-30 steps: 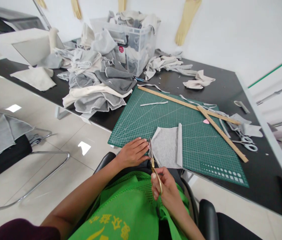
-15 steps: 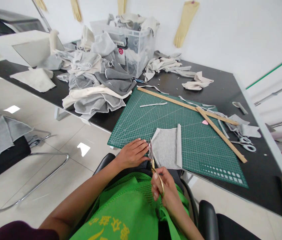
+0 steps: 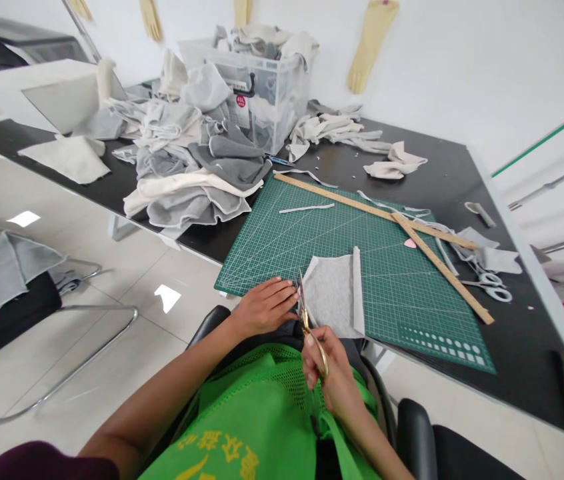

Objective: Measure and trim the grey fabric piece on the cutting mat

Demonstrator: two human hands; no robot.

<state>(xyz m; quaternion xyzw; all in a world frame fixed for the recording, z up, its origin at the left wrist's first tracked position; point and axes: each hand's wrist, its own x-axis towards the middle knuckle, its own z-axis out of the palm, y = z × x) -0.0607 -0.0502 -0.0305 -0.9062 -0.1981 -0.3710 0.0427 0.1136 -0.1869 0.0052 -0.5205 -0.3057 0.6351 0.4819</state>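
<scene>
My right hand (image 3: 326, 360) grips gold-handled scissors (image 3: 305, 322) at the near edge of the mat. Their blades point away from me and are parted a little, at the left edge of a light grey fabric piece (image 3: 333, 293). That piece lies on the green cutting mat (image 3: 287, 247), with a rolled or folded strip along its right side. My left hand (image 3: 269, 305) lies flat, palm down, at the mat's front edge, its outstretched fingertips close beside the blades. Whether those fingertips press on the fabric's edge is hard to see.
Two wooden rulers (image 3: 362, 206) cross on the mat. White-handled scissors (image 3: 495, 287) lie among scraps at the right. Behind the mat, a heap of grey and cream cloth (image 3: 197, 167) stands beside a clear plastic bin (image 3: 277, 100). A chair (image 3: 97, 313) is at the left.
The scissor blades have opened slightly, and the tip of one now stands further out over the fabric's left edge. My left hand keeps its place.
</scene>
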